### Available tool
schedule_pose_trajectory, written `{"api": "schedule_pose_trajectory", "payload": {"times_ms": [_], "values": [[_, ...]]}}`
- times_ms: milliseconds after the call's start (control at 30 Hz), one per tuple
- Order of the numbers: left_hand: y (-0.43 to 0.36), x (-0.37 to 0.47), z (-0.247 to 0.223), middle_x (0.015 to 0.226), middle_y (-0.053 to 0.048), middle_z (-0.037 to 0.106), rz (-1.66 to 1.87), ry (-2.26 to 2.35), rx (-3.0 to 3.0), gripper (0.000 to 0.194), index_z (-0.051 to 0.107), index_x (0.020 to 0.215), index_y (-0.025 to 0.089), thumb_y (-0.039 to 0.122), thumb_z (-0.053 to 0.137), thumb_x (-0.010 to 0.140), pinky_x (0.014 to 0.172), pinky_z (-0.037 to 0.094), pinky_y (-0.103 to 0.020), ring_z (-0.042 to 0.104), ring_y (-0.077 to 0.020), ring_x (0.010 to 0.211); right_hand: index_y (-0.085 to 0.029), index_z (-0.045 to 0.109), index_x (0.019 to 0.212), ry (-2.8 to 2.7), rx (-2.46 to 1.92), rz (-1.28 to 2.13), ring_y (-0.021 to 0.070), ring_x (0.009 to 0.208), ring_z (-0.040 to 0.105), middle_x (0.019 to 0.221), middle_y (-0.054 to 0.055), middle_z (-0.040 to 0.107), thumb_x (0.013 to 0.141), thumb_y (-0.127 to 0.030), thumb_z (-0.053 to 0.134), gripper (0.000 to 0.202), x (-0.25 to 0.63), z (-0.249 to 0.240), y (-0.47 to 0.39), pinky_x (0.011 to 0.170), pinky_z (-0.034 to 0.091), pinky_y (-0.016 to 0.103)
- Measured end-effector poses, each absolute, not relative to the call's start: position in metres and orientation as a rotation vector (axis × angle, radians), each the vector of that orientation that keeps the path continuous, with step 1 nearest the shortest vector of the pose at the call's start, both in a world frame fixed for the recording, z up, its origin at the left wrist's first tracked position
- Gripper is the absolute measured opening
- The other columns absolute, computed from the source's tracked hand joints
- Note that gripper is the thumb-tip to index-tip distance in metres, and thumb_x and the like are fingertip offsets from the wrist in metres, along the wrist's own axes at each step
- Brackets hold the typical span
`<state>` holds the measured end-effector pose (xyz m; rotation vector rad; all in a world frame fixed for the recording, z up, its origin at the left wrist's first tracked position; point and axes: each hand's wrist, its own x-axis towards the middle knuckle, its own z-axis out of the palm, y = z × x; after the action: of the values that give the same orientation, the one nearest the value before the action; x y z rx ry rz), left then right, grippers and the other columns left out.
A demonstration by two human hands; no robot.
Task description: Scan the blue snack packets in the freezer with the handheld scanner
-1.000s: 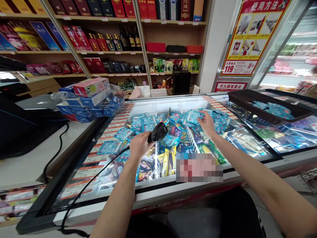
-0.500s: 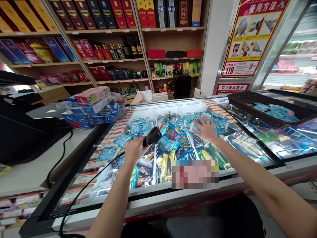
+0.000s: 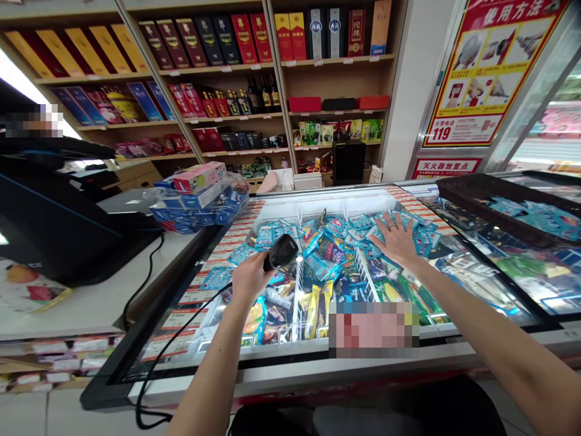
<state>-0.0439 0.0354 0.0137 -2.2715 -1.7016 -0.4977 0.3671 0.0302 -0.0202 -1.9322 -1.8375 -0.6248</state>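
Note:
My left hand (image 3: 249,277) is wrapped round the handle of a black barcode scanner (image 3: 282,251), its head pointing to the right over the freezer. A black cable (image 3: 190,322) runs from the scanner down to the left. With fingers spread, my right hand (image 3: 396,240) lies on flat blue packets (image 3: 425,235) on the freezer's glass top. More blue packets (image 3: 271,234) lie scattered beyond and left of the scanner. Below the glass, ice-cream wrappers (image 3: 312,312) fill white wire baskets (image 3: 297,297).
A brown tray (image 3: 458,197) with blue packets stands on the right part of the freezer. Plastic-wrapped blue boxes (image 3: 195,209) sit at the back left, near a black checkout machine (image 3: 59,212). Shelves (image 3: 227,66) of boxes and bottles line the back wall.
The view has turned slightly left, so everything sits further right in the picture. Both hands keep nearly the same places over the freezer, the scanner still in my left hand.

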Motion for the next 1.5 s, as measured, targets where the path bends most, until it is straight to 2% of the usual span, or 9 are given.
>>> {"api": "schedule_pose_trajectory", "payload": {"times_ms": [100, 200, 333, 433, 600, 800, 1000, 1200, 1500], "values": [[0.04, -0.055, 0.016, 0.098, -0.008, 0.067, -0.517, -1.807, -2.173, 0.036, 0.06, 0.107, 0.024, 0.043, 0.051, 0.078, 0.06, 0.038, -0.028, 0.062, -0.0248, 0.086, -0.021, 0.043, 0.134, -1.962, -1.793, -0.582, 0.0332, 0.137, 0.013, 0.143, 0.01, 0.037, 0.089, -0.057, 0.027, 0.06, 0.338, -0.009, 0.037, 0.105, 0.001, 0.062], [0.044, -0.069, 0.016, 0.095, -0.009, 0.067, -0.544, -1.928, -2.043, 0.039, 0.06, 0.107, 0.023, 0.049, 0.047, 0.08, 0.059, 0.037, -0.029, 0.062, -0.0258, 0.083, -0.023, 0.039, 0.137, -2.125, -1.622, -0.457, 0.0307, 0.137, 0.015, 0.144, 0.008, 0.036, 0.089, -0.057, 0.027, 0.06, 0.3, -0.003, 0.052, 0.107, 0.002, 0.059], [0.047, -0.086, 0.01, 0.095, -0.009, 0.067, -0.633, -2.033, -1.858, 0.039, 0.058, 0.107, 0.022, 0.049, 0.046, 0.081, 0.059, 0.035, -0.029, 0.061, -0.0255, 0.082, -0.023, 0.032, 0.141, -2.328, -1.516, -0.159, 0.0302, 0.136, 0.021, 0.145, 0.009, 0.034, 0.085, -0.064, 0.028, 0.069, 0.243, -0.004, 0.08, 0.108, 0.012, 0.052], [0.048, -0.093, 0.004, 0.098, -0.009, 0.067, -0.673, -2.03, -1.816, 0.038, 0.057, 0.108, 0.023, 0.047, 0.048, 0.08, 0.06, 0.035, -0.029, 0.061, -0.0256, 0.086, -0.02, 0.026, 0.144, -2.384, -1.423, 0.025, 0.0257, 0.135, 0.025, 0.146, 0.01, 0.033, 0.084, -0.067, 0.025, 0.076, 0.204, -0.005, 0.101, 0.108, 0.021, 0.042], [0.052, -0.104, 0.001, 0.097, -0.008, 0.067, -0.698, -2.02, -1.828, 0.037, 0.057, 0.108, 0.022, 0.045, 0.049, 0.08, 0.059, 0.034, -0.03, 0.061, -0.0256, 0.086, -0.02, 0.027, 0.143, -2.318, -1.385, 0.149, 0.0226, 0.132, 0.03, 0.143, 0.009, 0.036, 0.085, -0.066, 0.023, 0.074, 0.155, -0.003, 0.143, 0.106, 0.025, 0.035], [0.053, -0.115, 0.002, 0.095, -0.008, 0.067, -0.685, -2.079, -1.828, 0.037, 0.056, 0.11, 0.023, 0.044, 0.051, 0.079, 0.058, 0.034, -0.029, 0.061, -0.0253, 0.084, -0.024, 0.03, 0.142, -2.248, -1.444, 0.3, 0.0247, 0.134, 0.026, 0.146, 0.008, 0.032, 0.082, -0.072, 0.02, 0.077, 0.111, -0.001, 0.191, 0.106, 0.025, 0.039], [0.052, -0.114, 0.004, 0.087, -0.008, 0.067, -0.708, -2.103, -1.81, 0.035, 0.058, 0.106, 0.023, 0.044, 0.052, 0.079, 0.06, 0.035, -0.03, 0.061, -0.0258, 0.084, -0.038, 0.031, 0.14, -2.424, -1.466, 0.47, 0.0403, 0.135, 0.016, 0.15, 0.003, 0.025, 0.07, -0.082, 0.029, 0.082, 0.081, 0.003, 0.211, 0.101, 0.016, 0.065], [0.051, -0.108, 0.003, 0.091, -0.007, 0.067, -0.717, -2.092, -1.812, 0.035, 0.059, 0.107, 0.024, 0.043, 0.052, 0.079, 0.06, 0.034, -0.03, 0.061, -0.0256, 0.084, -0.037, 0.04, 0.136, -2.472, -1.424, 0.331, 0.0378, 0.128, 0.03, 0.143, 0.003, 0.037, 0.069, -0.082, 0.031, 0.081, 0.098, -0.009, 0.193, 0.101, 0.021, 0.062], [0.046, -0.089, 0.003, 0.093, -0.007, 0.067, -0.754, -2.011, -1.877, 0.037, 0.059, 0.105, 0.023, 0.048, 0.051, 0.079, 0.061, 0.035, -0.03, 0.061, -0.0253, 0.084, -0.038, 0.036, 0.137, -2.397, -1.513, 0.289, 0.0403, 0.132, 0.022, 0.144, 0.003, 0.036, 0.071, -0.082, 0.027, 0.08, 0.158, -0.015, 0.115, 0.1, 0.019, 0.064]]}}
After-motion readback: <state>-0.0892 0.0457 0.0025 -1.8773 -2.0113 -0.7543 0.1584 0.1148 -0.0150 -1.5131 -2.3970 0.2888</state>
